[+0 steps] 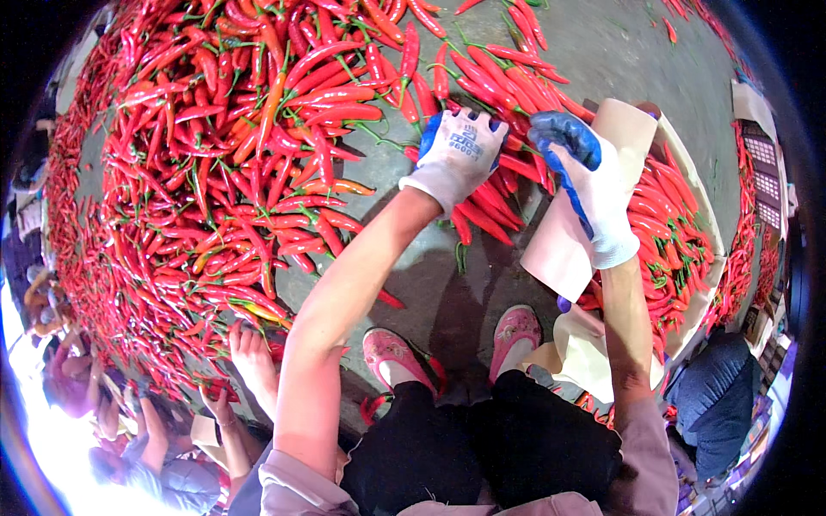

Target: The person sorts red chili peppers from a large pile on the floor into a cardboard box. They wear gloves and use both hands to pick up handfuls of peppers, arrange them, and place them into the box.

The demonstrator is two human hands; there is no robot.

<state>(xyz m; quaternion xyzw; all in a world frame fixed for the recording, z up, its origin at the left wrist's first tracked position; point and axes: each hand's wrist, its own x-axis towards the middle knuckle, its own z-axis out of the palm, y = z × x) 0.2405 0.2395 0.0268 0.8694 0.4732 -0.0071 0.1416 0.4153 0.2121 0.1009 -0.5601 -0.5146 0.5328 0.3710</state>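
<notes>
My left hand [461, 151], in a white knit glove with a blue coated palm, reaches down onto red chili peppers [493, 206] on the floor. Its fingers bend over the peppers, and its grip is hidden beneath. To its right is my right hand [577, 171], gloved alike, with curled fingers, above a pale rolled sheet [558, 258]; whether it grips anything is unclear. The sheet lies along the near edge of a pale-lined container [716, 255] filled with red chili peppers [664, 226]. More peppers spread beyond both hands, their green stems attached.
A large heap of red chili peppers [226, 142] covers the concrete floor [619, 45] at the left. Several people work at the lower left, one bare hand [251, 355] close to the heap. Another person's dark-clad leg [716, 393] is at right. Plastic crates [761, 174] stand at the far right.
</notes>
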